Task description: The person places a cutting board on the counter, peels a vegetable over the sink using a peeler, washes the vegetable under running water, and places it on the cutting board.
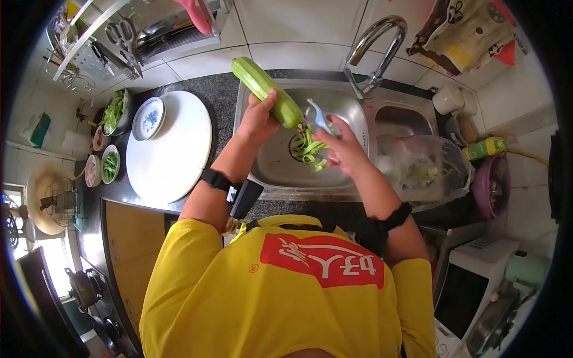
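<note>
My left hand (pixel 261 117) is wrapped round a long pale-green squash (pixel 255 82), held slanting above the left edge of the sink (pixel 271 161). In my right hand (pixel 343 146) is a light-blue peeler (pixel 320 117), its head close to the lower end of the squash. Whether the blade touches the skin, I cannot tell. Below, a heap of green peel strips (pixel 308 148) lies over the drain in the basin. Much of the squash's surface looks pale and peeled.
A round white board (pixel 173 161) bears a small patterned dish (pixel 148 119). Left of it stand bowls of cut greens (pixel 110 166) and leaves (pixel 114 111). The faucet (pixel 382 53) arches behind the sink. At right are a clear plastic bag (pixel 427 167) and a purple basin (pixel 492 188).
</note>
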The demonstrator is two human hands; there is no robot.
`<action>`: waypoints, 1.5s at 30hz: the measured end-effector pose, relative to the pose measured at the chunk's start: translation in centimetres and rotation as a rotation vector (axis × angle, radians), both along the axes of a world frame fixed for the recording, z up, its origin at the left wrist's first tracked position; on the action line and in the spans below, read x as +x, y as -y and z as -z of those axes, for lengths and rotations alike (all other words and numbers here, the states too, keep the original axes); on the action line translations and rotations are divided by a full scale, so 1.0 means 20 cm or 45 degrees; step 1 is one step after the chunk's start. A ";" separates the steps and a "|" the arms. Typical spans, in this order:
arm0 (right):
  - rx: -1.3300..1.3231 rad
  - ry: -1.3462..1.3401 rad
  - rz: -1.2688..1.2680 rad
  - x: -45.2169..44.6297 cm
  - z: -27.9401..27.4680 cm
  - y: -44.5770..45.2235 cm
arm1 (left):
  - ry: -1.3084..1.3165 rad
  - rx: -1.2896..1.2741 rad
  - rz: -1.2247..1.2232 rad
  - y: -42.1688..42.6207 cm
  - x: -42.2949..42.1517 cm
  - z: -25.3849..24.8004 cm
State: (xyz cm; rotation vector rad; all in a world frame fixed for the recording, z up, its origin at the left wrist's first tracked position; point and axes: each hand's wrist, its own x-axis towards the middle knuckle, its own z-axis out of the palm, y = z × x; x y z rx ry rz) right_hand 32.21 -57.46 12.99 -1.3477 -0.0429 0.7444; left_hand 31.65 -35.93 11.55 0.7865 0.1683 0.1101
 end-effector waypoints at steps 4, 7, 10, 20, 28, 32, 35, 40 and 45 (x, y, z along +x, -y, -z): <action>-0.001 0.186 0.034 -0.01 0.00 -0.11 | -0.022 0.034 0.061 0.14 -0.03 -0.11; 0.134 0.104 0.034 -0.01 -0.04 -0.09 | 0.025 -0.039 0.116 0.15 -0.04 -0.14; 0.245 -0.033 0.014 0.00 -0.09 -0.07 | 0.082 -0.182 0.184 0.13 -0.03 -0.16; 0.101 -0.066 -0.031 -0.04 -0.12 -0.09 | 0.050 0.287 -0.217 0.19 -0.04 -0.20; -0.610 1.050 0.006 -0.01 -0.20 0.02 | -0.165 -0.154 -0.188 0.04 0.03 -0.09; -0.577 1.183 -0.044 -0.01 -0.26 0.01 | -0.124 -0.194 -0.157 -0.01 0.07 -0.05; -0.574 1.159 -0.050 -0.01 -0.28 -0.03 | -0.096 -0.193 -0.089 -0.02 0.09 -0.04; -0.568 1.283 -0.030 -0.04 -0.24 -0.02 | -0.106 -0.110 -0.157 0.00 0.12 -0.05; -0.602 1.162 -0.066 -0.07 -0.21 0.05 | -0.174 -0.100 -0.157 0.02 0.15 0.04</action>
